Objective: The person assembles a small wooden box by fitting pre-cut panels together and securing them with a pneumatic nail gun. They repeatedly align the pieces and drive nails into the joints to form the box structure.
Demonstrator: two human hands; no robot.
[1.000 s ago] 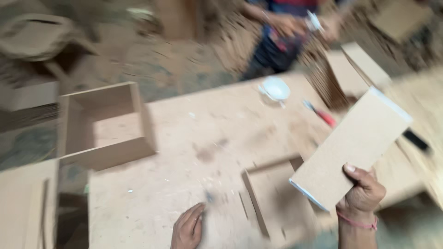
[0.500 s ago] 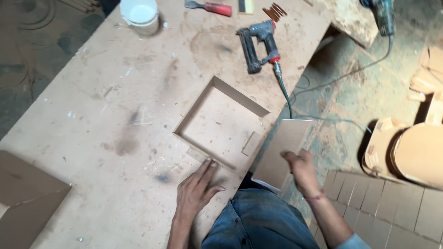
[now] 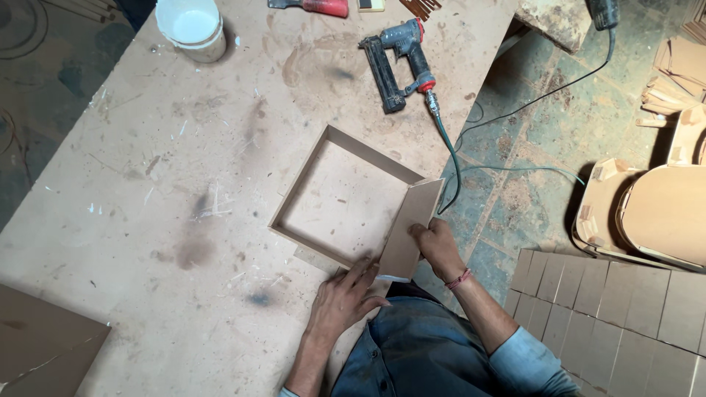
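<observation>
Dusty work surface (image 3: 147,184) carries a three-sided frame (image 3: 334,195). Right hand (image 3: 434,242), grip clamped on board (image 3: 412,224); left hand (image 3: 346,298) flat, fingers apart, at 6 o'clock.

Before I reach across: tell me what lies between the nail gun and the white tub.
Head view: only bare, stained benchtop lies between the nail gun and the white tub.
</observation>
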